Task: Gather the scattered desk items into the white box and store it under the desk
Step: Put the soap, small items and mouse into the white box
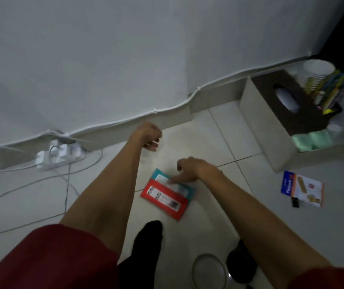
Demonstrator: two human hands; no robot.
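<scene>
Red packet [162, 200] and teal packet [158, 175] overlapped flat on the floor tiles [208, 130] just past a black-socked foot [149, 236], print too blurred to read, teal one half hidden under the red and under the right hand [190, 170], straight index finger pressing on it. Left hand [149, 135] beyond, fingers curled in, nothing seen inside. Farther right, plasters card [302, 189] near the white box [265, 126], cut off by the frame edge, holding a dark tissue box [292, 105], stacked paper cups [317, 74] and blurred pens [332, 92].

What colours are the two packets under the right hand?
A red packet and a teal packet, clearest in the head view.
</scene>
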